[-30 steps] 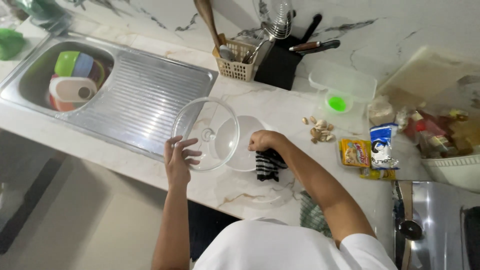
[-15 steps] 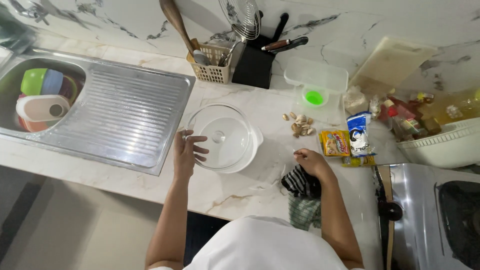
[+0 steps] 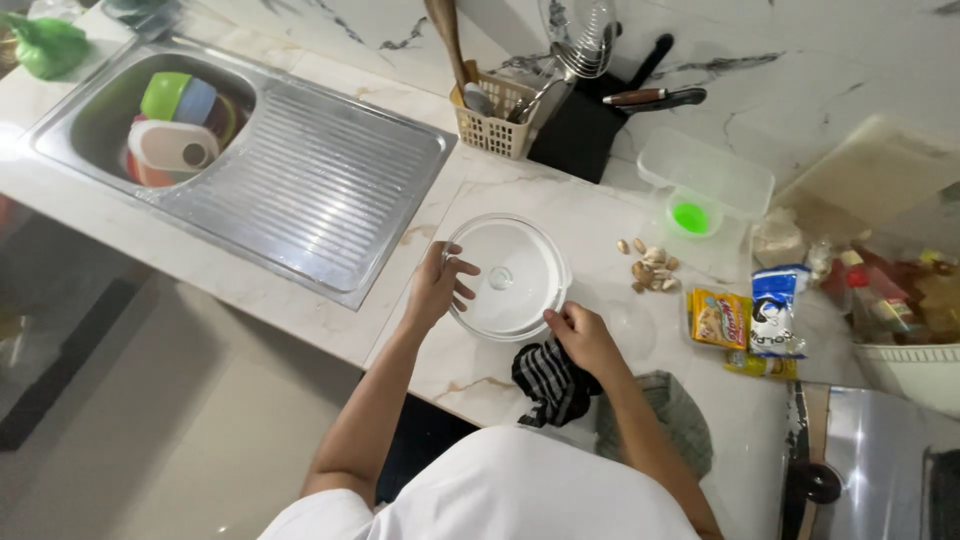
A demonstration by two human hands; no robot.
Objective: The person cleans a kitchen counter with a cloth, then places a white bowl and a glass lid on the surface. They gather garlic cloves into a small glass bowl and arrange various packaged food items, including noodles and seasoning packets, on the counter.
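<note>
Head view: left hand (image 3: 437, 288) open, fingers spread on the left rim of the glass lid (image 3: 506, 276); right hand (image 3: 583, 338) clutching the striped cloth (image 3: 549, 380) at the lid's lower right rim. Lid flat mid-counter (image 3: 600, 215), near the front edge. Earlier, right hand farther from the lid.

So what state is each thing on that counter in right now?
glass lid: lying flat on the counter, knob up
left hand: fingers resting on the lid's left edge
right hand: at the lid's lower right edge, over the cloth
striped cloth: crumpled under the right hand
sink: holding stacked coloured dishes
clear container: shut with a lid, something green inside
snack packets: lying flat, sealed as far as visible
</note>
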